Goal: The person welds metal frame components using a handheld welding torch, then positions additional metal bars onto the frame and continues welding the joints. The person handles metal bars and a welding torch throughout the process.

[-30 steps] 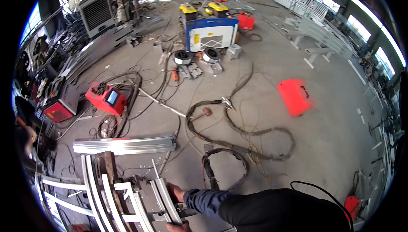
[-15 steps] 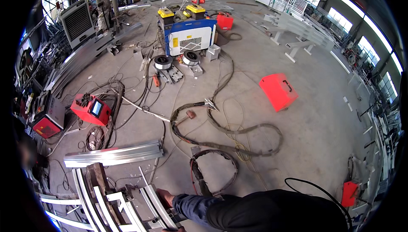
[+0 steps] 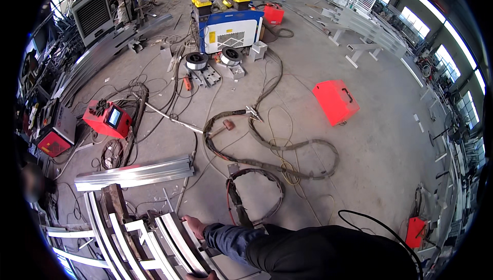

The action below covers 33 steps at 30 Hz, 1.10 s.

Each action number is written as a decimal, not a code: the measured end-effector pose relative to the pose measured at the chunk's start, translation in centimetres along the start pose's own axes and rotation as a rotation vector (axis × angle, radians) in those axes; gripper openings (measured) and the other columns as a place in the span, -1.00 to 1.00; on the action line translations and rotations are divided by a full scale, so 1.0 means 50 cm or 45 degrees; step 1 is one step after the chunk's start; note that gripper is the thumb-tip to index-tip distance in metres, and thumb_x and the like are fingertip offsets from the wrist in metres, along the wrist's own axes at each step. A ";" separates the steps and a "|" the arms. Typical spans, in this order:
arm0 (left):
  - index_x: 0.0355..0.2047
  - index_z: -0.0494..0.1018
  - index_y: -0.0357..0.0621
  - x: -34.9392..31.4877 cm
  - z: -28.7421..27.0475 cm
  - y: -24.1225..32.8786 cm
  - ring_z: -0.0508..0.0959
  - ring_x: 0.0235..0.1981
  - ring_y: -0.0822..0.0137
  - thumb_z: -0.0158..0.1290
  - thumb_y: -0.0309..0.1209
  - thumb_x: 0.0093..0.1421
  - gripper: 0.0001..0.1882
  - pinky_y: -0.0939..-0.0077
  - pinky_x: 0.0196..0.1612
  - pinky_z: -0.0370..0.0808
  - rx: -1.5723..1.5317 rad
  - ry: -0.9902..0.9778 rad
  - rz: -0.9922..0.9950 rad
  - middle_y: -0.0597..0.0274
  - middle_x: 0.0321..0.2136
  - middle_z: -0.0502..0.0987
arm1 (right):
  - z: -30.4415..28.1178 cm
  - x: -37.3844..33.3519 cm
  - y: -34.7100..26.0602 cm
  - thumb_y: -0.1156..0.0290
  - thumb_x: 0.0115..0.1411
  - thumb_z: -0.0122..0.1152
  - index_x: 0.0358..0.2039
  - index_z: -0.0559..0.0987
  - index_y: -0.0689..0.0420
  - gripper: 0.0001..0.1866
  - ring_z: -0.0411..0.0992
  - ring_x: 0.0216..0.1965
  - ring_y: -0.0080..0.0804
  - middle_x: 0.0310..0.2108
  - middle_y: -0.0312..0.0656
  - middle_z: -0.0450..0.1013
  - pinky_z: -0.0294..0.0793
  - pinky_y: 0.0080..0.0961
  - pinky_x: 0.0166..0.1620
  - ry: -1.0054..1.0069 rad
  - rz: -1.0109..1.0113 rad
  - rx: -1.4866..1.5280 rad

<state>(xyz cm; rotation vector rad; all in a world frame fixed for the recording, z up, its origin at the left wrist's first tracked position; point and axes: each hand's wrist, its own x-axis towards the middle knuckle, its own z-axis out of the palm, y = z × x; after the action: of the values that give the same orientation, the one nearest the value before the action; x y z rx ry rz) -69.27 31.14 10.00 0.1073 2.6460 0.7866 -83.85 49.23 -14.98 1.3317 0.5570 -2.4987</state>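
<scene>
My right hand (image 3: 195, 226), its arm in a dark blue sleeve, is closed against the right edge of a long silvery metal channel (image 3: 179, 245) near its far end. At the bottom edge of the view, my left hand (image 3: 204, 276) shows only in part, curled at the channel's near end. Just left of the channel lies a white metal frame (image 3: 149, 244) of joined bars. A rusty steel beam (image 3: 115, 202) runs beneath the bars.
Beyond the frame rests a stack of shiny channels (image 3: 134, 175). Thick cable coils (image 3: 257, 171) and a mallet (image 3: 228, 125) lie on the floor. A red welding machine (image 3: 109, 120) stands left, a red box (image 3: 336, 102) right, and a blue-and-white machine (image 3: 231, 32) farther back.
The channel has shifted slightly left with my hands, and more of its broad face shows. The whole view has tipped a little, so the floor things sit higher.
</scene>
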 end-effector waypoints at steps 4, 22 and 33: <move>-0.19 0.48 -0.43 -0.031 -0.036 0.022 0.59 -0.43 -0.01 0.45 -0.25 -0.04 -0.43 -0.01 -0.26 0.58 -0.052 0.060 0.047 -0.12 -0.42 0.61 | 0.006 -0.034 -0.015 -0.18 0.35 0.21 0.04 0.66 0.11 -0.41 0.53 0.08 -0.17 0.10 -0.02 0.60 0.49 -0.13 0.14 0.036 -0.082 -0.106; 0.00 0.39 -0.40 -0.239 -0.271 0.175 0.60 -0.34 0.12 0.53 -0.30 -0.03 -0.28 0.10 -0.18 0.60 -0.065 0.207 -0.073 0.01 -0.29 0.61 | -0.102 -0.516 0.274 0.31 0.37 0.35 0.20 0.54 0.22 -0.54 0.52 -0.07 -0.42 -0.09 -0.24 0.59 0.56 -0.31 0.05 -1.683 -0.392 -1.226; 0.39 0.37 -0.27 -0.634 -0.267 0.047 0.60 0.10 0.01 0.26 -0.35 0.39 -0.37 0.15 0.20 0.54 -0.285 0.717 0.685 -0.13 0.12 0.56 | 0.051 -0.758 0.334 0.22 0.38 0.42 0.28 0.51 0.21 -0.44 0.49 0.05 -0.41 0.01 -0.23 0.60 0.51 -0.30 0.16 -1.941 -0.479 -0.960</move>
<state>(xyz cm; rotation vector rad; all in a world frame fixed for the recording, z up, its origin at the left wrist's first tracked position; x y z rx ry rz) -44.99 20.66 32.14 0.6430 3.0570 1.4634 -58.37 34.81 14.42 -0.9791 1.1002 -2.2602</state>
